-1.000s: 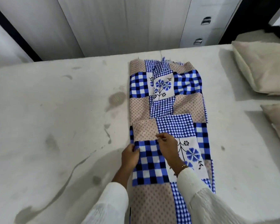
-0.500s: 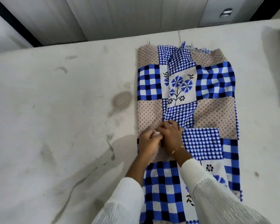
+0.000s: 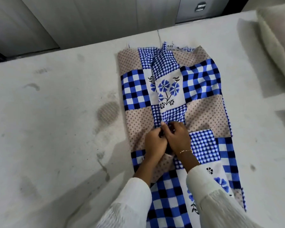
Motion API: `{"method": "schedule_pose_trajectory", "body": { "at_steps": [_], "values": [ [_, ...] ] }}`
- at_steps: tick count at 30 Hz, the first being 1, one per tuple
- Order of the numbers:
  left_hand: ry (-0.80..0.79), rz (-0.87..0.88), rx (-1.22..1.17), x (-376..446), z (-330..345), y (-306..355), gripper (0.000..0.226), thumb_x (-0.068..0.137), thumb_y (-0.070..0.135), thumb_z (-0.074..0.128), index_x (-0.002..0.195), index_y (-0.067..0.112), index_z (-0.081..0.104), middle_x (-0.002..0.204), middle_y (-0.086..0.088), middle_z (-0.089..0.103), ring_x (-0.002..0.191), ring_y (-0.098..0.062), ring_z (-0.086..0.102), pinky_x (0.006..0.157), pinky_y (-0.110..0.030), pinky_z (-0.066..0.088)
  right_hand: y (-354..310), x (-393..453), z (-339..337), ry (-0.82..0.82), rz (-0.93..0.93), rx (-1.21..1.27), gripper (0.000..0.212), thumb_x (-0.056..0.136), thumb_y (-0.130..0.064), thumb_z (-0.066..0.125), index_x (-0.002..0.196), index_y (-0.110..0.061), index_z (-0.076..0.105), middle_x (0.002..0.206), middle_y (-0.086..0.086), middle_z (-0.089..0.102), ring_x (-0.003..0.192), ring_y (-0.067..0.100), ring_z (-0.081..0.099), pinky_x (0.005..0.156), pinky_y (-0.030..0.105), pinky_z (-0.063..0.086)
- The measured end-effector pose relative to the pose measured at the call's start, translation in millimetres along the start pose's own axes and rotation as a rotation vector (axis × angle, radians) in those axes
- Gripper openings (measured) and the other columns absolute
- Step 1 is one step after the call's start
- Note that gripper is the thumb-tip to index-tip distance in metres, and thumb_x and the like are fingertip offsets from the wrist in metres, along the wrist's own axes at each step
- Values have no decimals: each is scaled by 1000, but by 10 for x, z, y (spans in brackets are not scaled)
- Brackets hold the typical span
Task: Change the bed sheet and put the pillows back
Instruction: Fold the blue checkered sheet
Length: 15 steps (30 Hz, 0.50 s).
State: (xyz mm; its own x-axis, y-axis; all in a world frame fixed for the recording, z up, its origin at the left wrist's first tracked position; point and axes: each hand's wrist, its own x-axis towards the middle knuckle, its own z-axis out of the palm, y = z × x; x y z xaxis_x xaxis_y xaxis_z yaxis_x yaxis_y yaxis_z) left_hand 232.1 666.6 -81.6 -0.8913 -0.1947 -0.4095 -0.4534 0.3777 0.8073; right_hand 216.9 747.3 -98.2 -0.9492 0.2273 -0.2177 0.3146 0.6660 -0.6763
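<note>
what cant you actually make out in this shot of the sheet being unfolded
- Head view: exactly what the left hand and right hand pinch on the folded sheet; the curled fingers cover it.
- Sheet's near end: hidden by the sleeves and cut off by the bottom edge.
- Pillow: blurred, cut off by the right edge.
</note>
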Motion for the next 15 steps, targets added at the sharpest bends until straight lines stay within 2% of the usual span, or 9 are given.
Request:
{"method": "schedule_pose_trajectory", "body": {
  "at_steps": [2, 3, 5, 7, 8, 10, 12, 15],
  "values": [
    [-36, 208, 9, -8, -59, 11, 15, 89, 7, 56, 97, 6, 69, 92, -7, 68, 80, -13, 59, 71, -23, 47, -99, 122, -53, -22, 160, 93, 64, 78, -51, 65, 119, -3, 56, 115, 16, 54, 108, 30, 52, 91, 42, 46],
    [-110, 299, 7, -3, -84, 0, 21, 89, 6, 57, 107, 3, 67, 105, -7, 66, 93, -13, 57, 80, -17, 45, -133, 193, -80, -31, 215, 89, 69, 76, -50, 68, 124, -3, 52, 120, 17, 53, 112, 31, 51, 94, 42, 45],
    [-294, 395, -16, 45, -125, -37, 33, 88, 13, 57, 119, 3, 61, 128, -3, 54, 121, -11, 44, 96, -7, 32, -192, 315, -113, 4, 232, 1, 57, 79, -39, 67, 120, -1, 54, 117, 19, 57, 109, 34, 54, 90, 38, 46],
    [-373, 376, -1, 106, -166, -63, 36, 88, 21, 53, 120, 7, 61, 141, 2, 44, 136, -11, 27, 110, -17, 22, -285, 382, -135, 114, 195, -97, 32, 86, -23, 60, 108, 2, 59, 107, 21, 61, 101, 35, 56, 80, 35, 43],
    [-312, 325, 24, 152, -182, -89, 35, 88, 23, 51, 117, 8, 63, 143, 2, 43, 139, -15, 24, 114, -27, 19, -330, 411, -141, 164, 182, -130, 25, 89, -17, 56, 102, 3, 60, 104, 23, 62, 98, 36, 56, 77, 35, 42],
    [-12, 166, 124, 243, -268, -123, 35, 87, 22, 49, 115, 8, 63, 142, -3, 44, 137, -24, 27, 114, -41, 21, -392, 468, -143, 225, 144, -160, 21, 92, -14, 50, 89, 4, 60, 97, 26, 63, 93, 38, 58, 70, 36, 40],
    [205, -59, 216, 391, -411, -154, 42, 86, 15, 57, 127, 5, 52, 141, -11, 42, 132, -29, 32, 112, -40, 27, -476, 505, -144, 257, 69, -157, 24, 94, -14, 48, 84, 5, 59, 91, 29, 63, 87, 38, 58, 63, 33, 31],
    [234, -262, 129, 587, -537, -190, 59, 83, 21, 66, 135, 4, 42, 136, -16, 45, 122, -33, 45, 101, -40, 39, -762, 496, -96, 294, -73, -61, 32, 96, -17, 48, 83, 9, 60, 84, 28, 62, 76, 33, 56, 56, 27, 22]
  ]
}}
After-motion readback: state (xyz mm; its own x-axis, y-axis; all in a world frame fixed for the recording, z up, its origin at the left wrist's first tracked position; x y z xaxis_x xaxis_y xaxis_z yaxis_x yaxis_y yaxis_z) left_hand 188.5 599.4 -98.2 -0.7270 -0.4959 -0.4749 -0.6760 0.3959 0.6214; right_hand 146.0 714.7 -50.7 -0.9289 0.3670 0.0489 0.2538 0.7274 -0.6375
